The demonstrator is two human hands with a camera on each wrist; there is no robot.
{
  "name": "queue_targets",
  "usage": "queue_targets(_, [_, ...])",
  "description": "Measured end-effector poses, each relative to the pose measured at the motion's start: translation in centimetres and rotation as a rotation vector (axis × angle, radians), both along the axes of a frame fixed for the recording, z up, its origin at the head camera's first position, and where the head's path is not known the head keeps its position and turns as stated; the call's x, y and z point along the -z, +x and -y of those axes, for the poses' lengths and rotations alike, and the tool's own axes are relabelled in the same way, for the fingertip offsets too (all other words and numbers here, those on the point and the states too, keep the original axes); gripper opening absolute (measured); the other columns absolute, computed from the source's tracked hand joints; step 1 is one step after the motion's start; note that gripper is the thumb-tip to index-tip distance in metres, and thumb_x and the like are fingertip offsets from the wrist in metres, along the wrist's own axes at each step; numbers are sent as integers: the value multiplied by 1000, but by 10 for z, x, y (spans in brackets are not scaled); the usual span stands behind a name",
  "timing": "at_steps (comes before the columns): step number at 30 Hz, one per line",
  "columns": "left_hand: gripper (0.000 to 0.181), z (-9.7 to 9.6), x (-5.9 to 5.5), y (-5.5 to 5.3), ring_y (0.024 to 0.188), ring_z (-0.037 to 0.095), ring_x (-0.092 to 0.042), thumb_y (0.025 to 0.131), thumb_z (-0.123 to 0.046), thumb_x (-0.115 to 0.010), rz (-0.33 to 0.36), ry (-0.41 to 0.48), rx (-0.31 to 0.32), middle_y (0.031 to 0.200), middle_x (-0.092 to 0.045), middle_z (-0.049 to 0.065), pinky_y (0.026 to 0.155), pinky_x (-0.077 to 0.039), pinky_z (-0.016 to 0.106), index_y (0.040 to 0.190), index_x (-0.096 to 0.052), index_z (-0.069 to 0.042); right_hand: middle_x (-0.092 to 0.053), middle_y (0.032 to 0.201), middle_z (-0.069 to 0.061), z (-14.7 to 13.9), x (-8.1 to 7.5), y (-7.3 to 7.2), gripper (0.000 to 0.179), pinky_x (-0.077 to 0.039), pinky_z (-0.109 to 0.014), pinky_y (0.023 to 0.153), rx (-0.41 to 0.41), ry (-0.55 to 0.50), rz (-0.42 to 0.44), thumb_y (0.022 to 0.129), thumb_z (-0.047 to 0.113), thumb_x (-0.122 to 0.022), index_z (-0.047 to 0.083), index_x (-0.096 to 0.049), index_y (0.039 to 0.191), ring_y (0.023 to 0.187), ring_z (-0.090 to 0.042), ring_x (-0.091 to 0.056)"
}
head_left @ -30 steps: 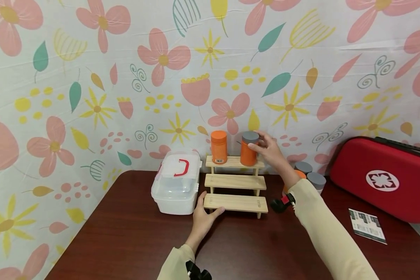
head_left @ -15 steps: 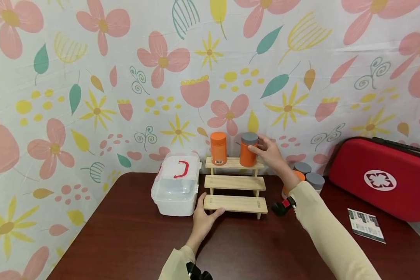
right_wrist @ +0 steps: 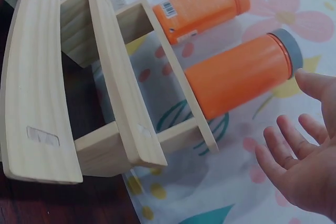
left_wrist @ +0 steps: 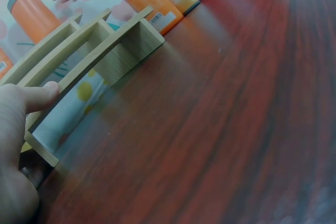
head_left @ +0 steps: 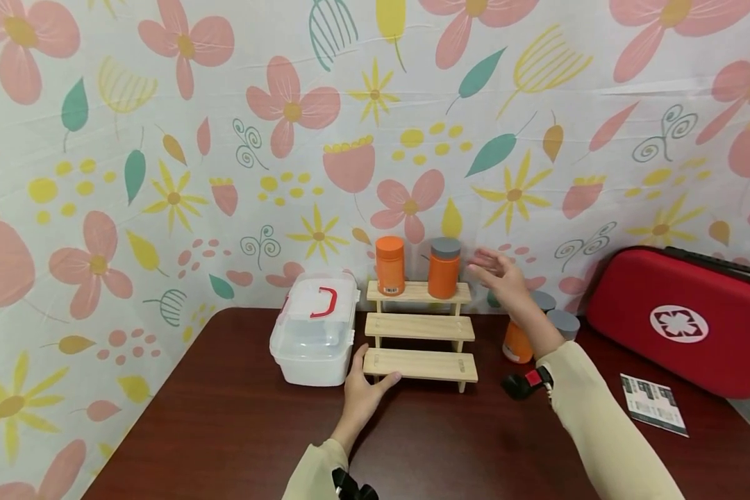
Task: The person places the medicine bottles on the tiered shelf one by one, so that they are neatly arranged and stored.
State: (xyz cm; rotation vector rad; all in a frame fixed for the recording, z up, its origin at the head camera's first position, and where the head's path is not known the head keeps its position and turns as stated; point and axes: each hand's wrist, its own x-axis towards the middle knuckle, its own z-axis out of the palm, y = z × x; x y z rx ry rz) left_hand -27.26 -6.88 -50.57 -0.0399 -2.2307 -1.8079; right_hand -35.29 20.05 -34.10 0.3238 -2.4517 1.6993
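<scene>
A three-step wooden display stand (head_left: pixel 421 362) stands against the wall. My left hand (head_left: pixel 361 396) grips the left end of its lowest step, thumb along the front edge, as the left wrist view also shows. On the top step, an orange bottle with an orange lid (head_left: pixel 390 267) is at the left. An orange bottle with a grey lid (head_left: pixel 444 278) stands upright at the right. Just right of that bottle is my right hand (head_left: pixel 506 281), fingers spread and holding nothing. A small gap separates hand and bottle in the right wrist view.
Left of the stand sits a white lidded box (head_left: pixel 315 347) with a red handle. Partly behind my right arm are an orange bottle (head_left: pixel 517 342) and grey-lidded bottles (head_left: pixel 564 321). A red case (head_left: pixel 631 305) and a printed card (head_left: pixel 654 405) lie farther right.
My right hand has let go of the grey-lidded orange bottle and moved off to the right. That bottle stays on the top step; my left hand keeps its place.
</scene>
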Motion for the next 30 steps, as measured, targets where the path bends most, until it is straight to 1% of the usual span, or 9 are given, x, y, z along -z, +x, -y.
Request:
queue_targets(2, [87, 0, 0, 0, 136, 36, -43, 75, -23, -84, 2, -2, 4, 144, -50, 20, 111, -34, 55, 146, -38, -4, -40, 152, -21, -4, 1, 2, 67, -41, -47, 110, 18, 3, -6, 100, 36, -53, 9, -26, 154, 122, -14, -50])
queue_targets(5, [87, 0, 0, -1, 136, 36, -43, 76, -24, -84, 6, -5, 7, 144, -50, 20, 111, -34, 55, 147, -37, -4, -41, 150, -21, -10, 2, 5, 66, -48, -29, 102, 46, 7, -9, 99, 38, -54, 11, -28, 154, 108, 5, -48])
queue_targets(7, [87, 0, 0, -1, 136, 37, -43, 76, -24, -84, 5, -11, 6, 144, -50, 21, 111, -34, 56, 146, -37, -4, -43, 149, -21, -13, 3, 8, 67, -48, -17, 93, 64, -2, -14, 98, 39, -55, 11, -28, 154, 103, 11, -46])
queue_targets(9, [87, 0, 0, -2, 136, 36, -43, 76, -25, -84, 5, -15, 6, 144, -50, 21, 111, -34, 56, 146, -38, -5, -47, 145, -18, -17, 4, 12, 69, -46, -8, 85, 91, 3, -30, 97, 40, -56, 10, -30, 153, 100, 14, -47])
queue_targets(13, [87, 0, 0, -1, 136, 36, -43, 76, -25, -84, 4, -12, 5, 144, -50, 21, 111, -34, 55, 146, -38, -6, -56, 131, 1, -24, 8, 18, 69, -46, -5, 82, 118, 0, -57, 96, 41, -58, 7, -33, 152, 98, 15, -49])
queue_targets(17, [87, 1, 0, 1, 135, 36, -44, 75, -23, -84, 2, -2, -4, 144, -50, 21, 111, -34, 54, 146, -38, -4, -52, 118, 22, -33, 9, 23, 69, -44, -5, 80, 117, 8, -52, 97, 41, -57, 7, -32, 151, 97, 15, -49])
queue_targets(22, [87, 0, 0, 0, 135, 35, -45, 75, -24, -84, 1, -10, -2, 143, -51, 20, 110, -35, 54, 146, -38, -5, -50, 108, 29, -52, 8, 32, 66, -46, -6, 76, 157, -15, -78, 98, 36, -57, 5, -33, 151, 93, 16, -54])
queue_targets(25, [87, -1, 0, -1, 135, 35, -45, 75, -24, -84, -1, -13, -2, 143, -51, 20, 111, -35, 54, 146, -38, -5, -54, 104, 29, -66, 10, 38, 60, -47, -4, 76, 200, -125, -94, 97, 32, -60, 9, -39, 148, 92, 15, -56])
queue_targets(30, [88, 0, 0, -2, 136, 36, -43, 75, -23, -84, 4, -10, 0, 144, -50, 20, 111, -33, 55, 147, -37, -5, -62, 99, 25, -85, 18, 51, 43, -48, -3, 72, 277, -404, -112, 92, 19, -67, 22, -54, 133, 88, 12, -59])
